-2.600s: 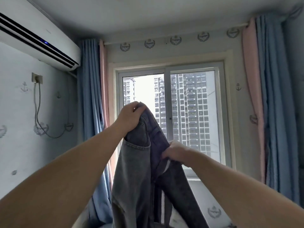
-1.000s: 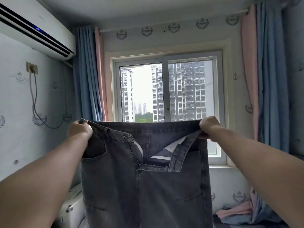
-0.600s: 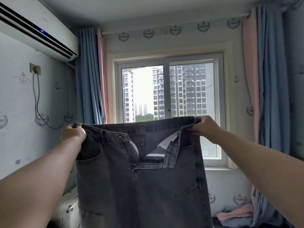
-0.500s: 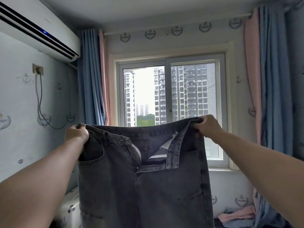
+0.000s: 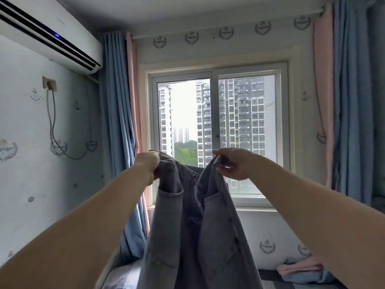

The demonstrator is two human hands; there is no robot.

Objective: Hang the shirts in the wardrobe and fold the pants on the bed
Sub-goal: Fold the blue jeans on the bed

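Grey jeans (image 5: pixel 200 236), hanging, waistband folded together

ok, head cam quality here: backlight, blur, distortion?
Head view: the window backlights everything, sky blown out; the jeans hang in shade, soft, low in detail; wide-angle distortion bends the air conditioner and the curtains near the edges.

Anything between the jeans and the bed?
Nothing visible. The left hand and right hand grip the grey jeans by the waistband, legs hanging toward the bed. A pink and blue clothes pile lies off to the right. The bed directly under the jeans is hidden.
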